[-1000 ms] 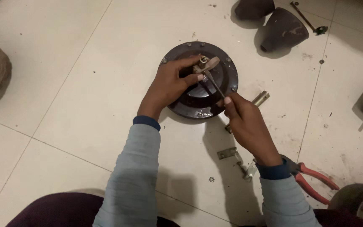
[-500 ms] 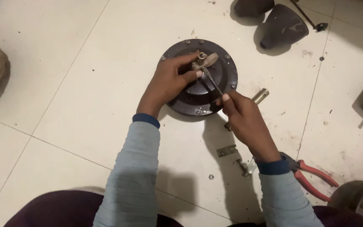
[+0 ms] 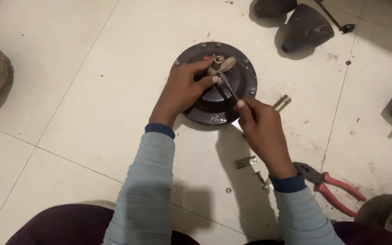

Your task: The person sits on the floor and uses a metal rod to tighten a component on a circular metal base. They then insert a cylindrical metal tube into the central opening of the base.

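A round dark brown motor housing (image 3: 243, 75) with small screws around its rim lies on the tiled floor. My left hand (image 3: 184, 90) rests on its top and pinches the central shaft (image 3: 216, 63). My right hand (image 3: 262, 129) grips a thin screwdriver (image 3: 227, 86) whose tip points up at the shaft between my left fingers. Both sleeves are light grey with dark blue cuffs.
Red-handled pliers (image 3: 332, 183) lie right of my right wrist. A small metal bracket (image 3: 245, 161), a screw and a washer (image 3: 228, 190) sit on the floor below the housing. A short metal tube (image 3: 282, 103) lies beside it. Dark cone-shaped covers (image 3: 306, 26) stand at the top right.
My right hand has shifted slightly left and up, bringing the screwdriver closer along the shaft. My left hand stays on the housing.
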Action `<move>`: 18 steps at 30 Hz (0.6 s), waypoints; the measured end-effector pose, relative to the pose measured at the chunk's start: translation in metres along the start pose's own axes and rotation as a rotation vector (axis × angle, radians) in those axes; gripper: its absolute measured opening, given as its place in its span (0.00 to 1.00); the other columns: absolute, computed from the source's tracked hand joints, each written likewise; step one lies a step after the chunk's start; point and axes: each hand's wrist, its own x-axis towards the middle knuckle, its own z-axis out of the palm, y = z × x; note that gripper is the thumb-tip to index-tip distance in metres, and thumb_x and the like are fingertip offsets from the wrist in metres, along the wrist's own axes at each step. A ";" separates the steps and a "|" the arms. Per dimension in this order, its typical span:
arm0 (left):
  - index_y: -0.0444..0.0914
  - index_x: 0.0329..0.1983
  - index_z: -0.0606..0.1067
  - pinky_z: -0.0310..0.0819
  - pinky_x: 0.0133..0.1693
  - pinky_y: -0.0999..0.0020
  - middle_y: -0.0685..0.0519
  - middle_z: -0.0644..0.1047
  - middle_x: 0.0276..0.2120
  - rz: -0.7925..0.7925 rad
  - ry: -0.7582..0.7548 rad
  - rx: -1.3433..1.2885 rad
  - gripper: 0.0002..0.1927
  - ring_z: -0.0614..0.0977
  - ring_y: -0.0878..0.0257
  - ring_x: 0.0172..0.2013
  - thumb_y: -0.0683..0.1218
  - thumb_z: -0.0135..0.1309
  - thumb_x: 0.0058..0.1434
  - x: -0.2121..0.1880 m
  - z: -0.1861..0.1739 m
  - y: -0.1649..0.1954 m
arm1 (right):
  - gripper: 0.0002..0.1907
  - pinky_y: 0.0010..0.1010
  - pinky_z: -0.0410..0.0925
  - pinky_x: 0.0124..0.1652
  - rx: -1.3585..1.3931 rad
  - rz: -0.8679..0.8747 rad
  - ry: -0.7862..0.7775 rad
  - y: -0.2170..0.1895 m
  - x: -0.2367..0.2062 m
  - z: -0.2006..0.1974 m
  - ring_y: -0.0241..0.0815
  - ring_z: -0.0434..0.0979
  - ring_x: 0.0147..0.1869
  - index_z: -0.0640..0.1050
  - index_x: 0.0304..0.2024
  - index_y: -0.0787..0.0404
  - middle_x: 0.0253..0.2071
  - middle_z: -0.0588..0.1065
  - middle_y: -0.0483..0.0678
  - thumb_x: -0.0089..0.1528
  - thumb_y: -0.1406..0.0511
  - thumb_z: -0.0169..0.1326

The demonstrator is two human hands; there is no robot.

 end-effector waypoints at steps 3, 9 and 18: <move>0.42 0.60 0.77 0.78 0.52 0.66 0.48 0.85 0.48 -0.051 -0.004 -0.012 0.23 0.87 0.57 0.50 0.46 0.62 0.60 0.000 0.000 0.001 | 0.17 0.34 0.59 0.25 0.162 0.111 -0.052 0.005 0.002 -0.001 0.34 0.63 0.24 0.80 0.38 0.68 0.21 0.67 0.46 0.70 0.59 0.49; 0.42 0.59 0.78 0.78 0.52 0.66 0.48 0.84 0.48 -0.060 0.003 0.002 0.22 0.86 0.58 0.51 0.46 0.62 0.60 0.000 0.001 0.004 | 0.16 0.31 0.62 0.26 -0.024 -0.051 0.030 0.009 0.003 0.003 0.35 0.68 0.22 0.80 0.40 0.67 0.19 0.70 0.48 0.69 0.60 0.49; 0.42 0.61 0.76 0.77 0.53 0.66 0.48 0.83 0.52 -0.070 -0.005 -0.024 0.24 0.85 0.58 0.53 0.46 0.61 0.61 0.002 0.002 0.001 | 0.16 0.32 0.60 0.27 0.135 0.057 0.028 0.008 -0.002 0.016 0.35 0.64 0.26 0.80 0.39 0.67 0.21 0.68 0.48 0.71 0.61 0.48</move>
